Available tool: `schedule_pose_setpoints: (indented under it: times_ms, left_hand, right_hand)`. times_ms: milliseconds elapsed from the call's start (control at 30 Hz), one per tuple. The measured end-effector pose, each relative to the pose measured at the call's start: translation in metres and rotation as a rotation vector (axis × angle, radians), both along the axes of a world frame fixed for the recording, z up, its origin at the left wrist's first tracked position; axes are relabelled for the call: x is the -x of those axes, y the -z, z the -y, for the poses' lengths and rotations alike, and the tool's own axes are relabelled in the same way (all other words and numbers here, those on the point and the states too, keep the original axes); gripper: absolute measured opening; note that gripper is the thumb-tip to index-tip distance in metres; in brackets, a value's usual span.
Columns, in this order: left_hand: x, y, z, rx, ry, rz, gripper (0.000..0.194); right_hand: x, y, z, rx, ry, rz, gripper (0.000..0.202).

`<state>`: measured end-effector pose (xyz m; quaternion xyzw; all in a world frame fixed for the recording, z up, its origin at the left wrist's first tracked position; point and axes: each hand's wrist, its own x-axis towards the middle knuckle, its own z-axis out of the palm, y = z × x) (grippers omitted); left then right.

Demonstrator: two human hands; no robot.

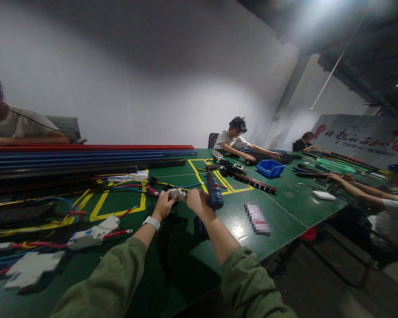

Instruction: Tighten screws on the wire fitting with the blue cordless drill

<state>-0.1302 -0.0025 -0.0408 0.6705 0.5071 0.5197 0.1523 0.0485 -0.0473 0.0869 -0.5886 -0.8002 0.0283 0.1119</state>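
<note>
My left hand [165,205], with a white watch on its wrist, grips a small white component [178,193] between thumb and fingers. Red and blue wires run from near that component to the left. My right hand [197,201] is closed in a fist at the right side of the component; what its fingers hold is hidden. Just beyond the right hand, a blue power drill [215,192] stands on the green table [232,214].
Larger white components [94,232] with red wires lie at the left. Long red and blue bars [86,152] stretch along the back left. A blue bin [270,168], a dark terminal strip [256,183] and a blurred flat object [258,218] lie rightward. Several people sit around the table.
</note>
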Motion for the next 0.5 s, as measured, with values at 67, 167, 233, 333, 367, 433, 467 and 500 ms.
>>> schedule_pose_setpoints:
  times_ms: [67, 167, 233, 333, 367, 433, 467, 500]
  left_hand:
    - [0.0, 0.0, 0.0, 0.01, -0.012, -0.025, 0.036]
    - [0.0, 0.0, 0.0, 0.032, -0.035, -0.08, 0.037]
    - [-0.001, 0.0, 0.001, 0.043, -0.066, -0.113, 0.036]
    - [-0.004, -0.001, 0.003, 0.049, -0.111, -0.139, 0.034]
    - [-0.005, -0.001, 0.004, 0.053, -0.115, -0.147, 0.034]
    - [-0.007, -0.003, 0.005, 0.071, -0.107, -0.171, 0.033]
    - [-0.008, -0.005, 0.006, 0.083, -0.1, -0.187, 0.032]
    - [-0.009, -0.006, 0.007, 0.096, -0.093, -0.205, 0.031]
  right_hand:
    - [0.0, 0.003, 0.011, -0.136, 0.004, -0.026, 0.024]
    - [-0.004, 0.008, 0.036, -0.333, -0.082, -0.159, 0.028]
    - [-0.011, 0.013, 0.057, -0.386, -0.165, -0.255, 0.037]
    - [-0.03, 0.025, 0.088, -0.363, -0.3, -0.399, 0.039]
    - [-0.039, 0.03, 0.097, -0.343, -0.337, -0.452, 0.038]
    - [-0.058, 0.042, 0.109, -0.329, -0.36, -0.566, 0.032]
    - [-0.068, 0.048, 0.112, -0.346, -0.342, -0.629, 0.028]
    - [-0.079, 0.054, 0.112, -0.375, -0.293, -0.701, 0.023]
